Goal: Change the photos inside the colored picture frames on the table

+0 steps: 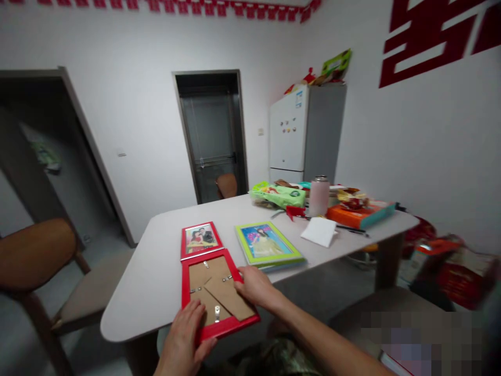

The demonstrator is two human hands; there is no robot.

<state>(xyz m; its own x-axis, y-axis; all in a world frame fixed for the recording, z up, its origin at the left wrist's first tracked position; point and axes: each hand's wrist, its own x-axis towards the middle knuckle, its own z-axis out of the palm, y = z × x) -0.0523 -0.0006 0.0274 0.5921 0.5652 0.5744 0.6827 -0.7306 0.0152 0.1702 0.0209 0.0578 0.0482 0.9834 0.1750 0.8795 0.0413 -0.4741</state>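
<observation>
A red picture frame [224,330] lies back side up at the table's near edge, its brown backing board [209,308] showing small metal clips and a slanted stand flap. My left hand [183,337] grips its lower left corner, fingers over the side and thumb along the bottom edge. On the right side, my right hand [256,286] holds the frame's edge. Just beyond it sits a smaller red frame [199,239] with a photo of two people. To the right rests a green frame [270,244] with a picture of a person in a pale dress.
Farther right on the white table [148,277] are white tissues [319,231], a pink bottle [319,196], a green packet [279,195] and an orange box [358,215]. A wooden chair [39,250] stands at left. A refrigerator [289,130] is behind.
</observation>
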